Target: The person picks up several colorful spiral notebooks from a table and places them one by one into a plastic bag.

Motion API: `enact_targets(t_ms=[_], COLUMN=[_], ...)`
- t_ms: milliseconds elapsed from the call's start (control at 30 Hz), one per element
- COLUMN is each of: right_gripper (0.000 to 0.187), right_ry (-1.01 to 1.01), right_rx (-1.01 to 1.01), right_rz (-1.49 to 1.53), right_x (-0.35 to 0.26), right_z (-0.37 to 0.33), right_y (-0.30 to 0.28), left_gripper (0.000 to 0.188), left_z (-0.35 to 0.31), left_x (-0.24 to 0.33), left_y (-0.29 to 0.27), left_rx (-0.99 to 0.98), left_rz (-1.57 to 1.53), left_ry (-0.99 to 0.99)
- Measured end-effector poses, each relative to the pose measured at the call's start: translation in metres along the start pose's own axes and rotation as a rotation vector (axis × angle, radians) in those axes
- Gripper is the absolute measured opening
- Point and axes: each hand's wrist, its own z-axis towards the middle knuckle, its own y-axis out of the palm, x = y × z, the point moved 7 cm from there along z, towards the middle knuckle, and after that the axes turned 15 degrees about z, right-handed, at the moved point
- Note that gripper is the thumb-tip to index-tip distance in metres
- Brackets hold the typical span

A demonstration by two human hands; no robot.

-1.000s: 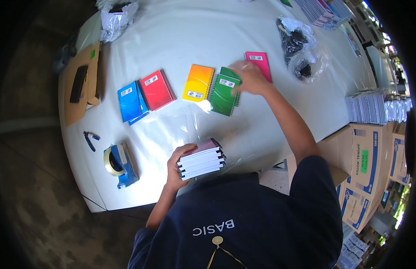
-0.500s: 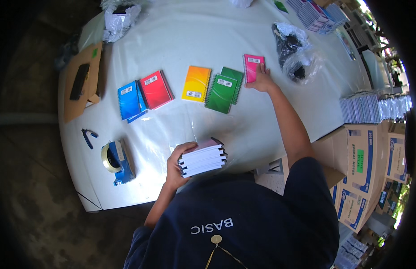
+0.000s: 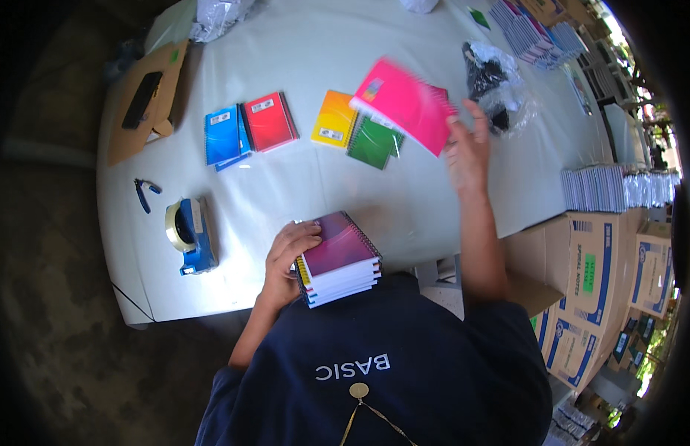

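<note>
My left hand (image 3: 287, 258) is closed on the left side of a thick stack of spiral notebooks (image 3: 341, 245) near the table's front edge. The top cover is purple, and white page edges face me. Over the table, my right hand (image 3: 469, 152) grips the right edge of a pink notebook (image 3: 408, 104), which is tilted and blurred. It hides parts of a yellow notebook (image 3: 333, 113) and a green notebook (image 3: 373, 146). A darker pink patch shows behind its right edge. Left of these lie a blue notebook (image 3: 221, 134) and a red notebook (image 3: 270, 121).
A blue tape dispenser (image 3: 198, 236) and dark cutting pliers (image 3: 143, 195) lie at the left. Cardboard (image 3: 160, 97) bears a black phone-like object (image 3: 142, 100). Plastic wrapping (image 3: 512, 85), notebook piles (image 3: 594, 189) and cardboard boxes (image 3: 594, 267) are at the right.
My right hand has raised the pink notebook off the table and swung it leftward over the yellow and green ones. The stack in my left hand has tipped, showing its purple top cover.
</note>
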Motion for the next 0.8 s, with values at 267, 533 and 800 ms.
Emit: enact_targets(t_ms=[267,533,800], right_gripper=[0.026,0.025,0.032], right_ry=[0.726,0.601,0.582], right_rx=[-0.171,-0.347,-0.502], right_rz=[0.160,-0.322,-0.600], right_x=[0.071,0.044,0.066], right_z=[-0.104,-0.112,-0.123], right_y=[0.029,0.071,0.071], left_gripper=[0.045,0.051,0.058], left_z=[-0.001,-0.014,-0.005], left_x=[0.032,0.026,0.034], left_y=[-0.017,-0.012,-0.025], left_rx=[0.134,0.110,0.083], left_rz=[0.197,0.526,0.636], left_ry=[0.126,0.121,0.174])
